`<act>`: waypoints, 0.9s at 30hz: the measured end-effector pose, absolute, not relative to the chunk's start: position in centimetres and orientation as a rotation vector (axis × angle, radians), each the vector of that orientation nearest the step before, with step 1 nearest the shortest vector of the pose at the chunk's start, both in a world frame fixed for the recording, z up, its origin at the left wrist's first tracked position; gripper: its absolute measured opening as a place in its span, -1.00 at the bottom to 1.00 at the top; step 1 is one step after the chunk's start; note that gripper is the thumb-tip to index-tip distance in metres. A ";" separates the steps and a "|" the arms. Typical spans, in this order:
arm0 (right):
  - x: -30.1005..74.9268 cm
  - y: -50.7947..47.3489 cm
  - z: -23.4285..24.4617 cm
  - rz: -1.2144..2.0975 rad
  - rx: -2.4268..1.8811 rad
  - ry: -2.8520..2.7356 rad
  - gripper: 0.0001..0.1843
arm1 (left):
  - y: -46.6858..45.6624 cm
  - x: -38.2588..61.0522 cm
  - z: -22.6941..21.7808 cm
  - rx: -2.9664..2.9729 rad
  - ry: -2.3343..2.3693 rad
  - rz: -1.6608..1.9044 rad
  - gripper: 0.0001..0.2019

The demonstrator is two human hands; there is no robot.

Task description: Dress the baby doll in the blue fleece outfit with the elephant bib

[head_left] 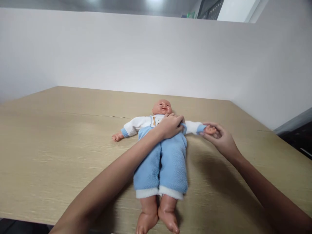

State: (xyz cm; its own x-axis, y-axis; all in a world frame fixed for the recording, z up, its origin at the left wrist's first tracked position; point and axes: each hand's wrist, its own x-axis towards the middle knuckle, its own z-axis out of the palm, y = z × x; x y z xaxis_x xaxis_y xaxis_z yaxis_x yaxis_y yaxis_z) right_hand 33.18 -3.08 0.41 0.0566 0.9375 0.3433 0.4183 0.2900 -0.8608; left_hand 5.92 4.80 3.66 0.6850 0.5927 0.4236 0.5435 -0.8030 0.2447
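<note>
A baby doll point(162, 107) lies on its back on the wooden table, head away from me and bare feet toward me. It wears light blue fleece overalls point(172, 162) over a white top with blue cuffs. Across the doll's chest, my left hand point(172, 125) has its fingers curled on the overalls near the shoulder strap, partly hiding the bib. My right hand point(220, 138) grips the sleeve cuff point(201, 128) at the wrist of the doll's arm on my right, thumb below and fingers above. The doll's other arm point(133, 126) is stretched out to the left.
The light wooden table point(60, 146) spreads around the doll on both sides. A white partition wall point(122, 52) rises behind its far edge. Past the table's right edge is a dark object point(297, 133) that I cannot make out.
</note>
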 end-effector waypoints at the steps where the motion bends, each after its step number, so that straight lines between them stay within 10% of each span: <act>1: 32.3 -2.3 0.7 0.688 -1.219 -1.472 -0.38 | 4.6 5.8 3.6 2.774 0.861 0.828 -0.81; 19: 23.4 -1.9 -0.2 0.400 -1.038 -1.686 -0.77 | 3.7 4.7 3.7 2.196 0.974 1.416 -0.91; 27: 22.2 -1.5 0.3 1.285 -0.842 -1.135 -0.76 | 5.1 4.5 3.5 2.122 1.174 1.036 -0.76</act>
State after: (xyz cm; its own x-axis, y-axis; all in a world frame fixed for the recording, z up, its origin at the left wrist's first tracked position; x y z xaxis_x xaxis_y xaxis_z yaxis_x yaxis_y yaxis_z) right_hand 22.21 -1.46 0.35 -0.0741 0.9835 0.1649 -0.2849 0.1375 -0.9486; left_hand 4.53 5.13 3.46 0.3387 0.8617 0.3778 0.4822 -0.5038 0.7167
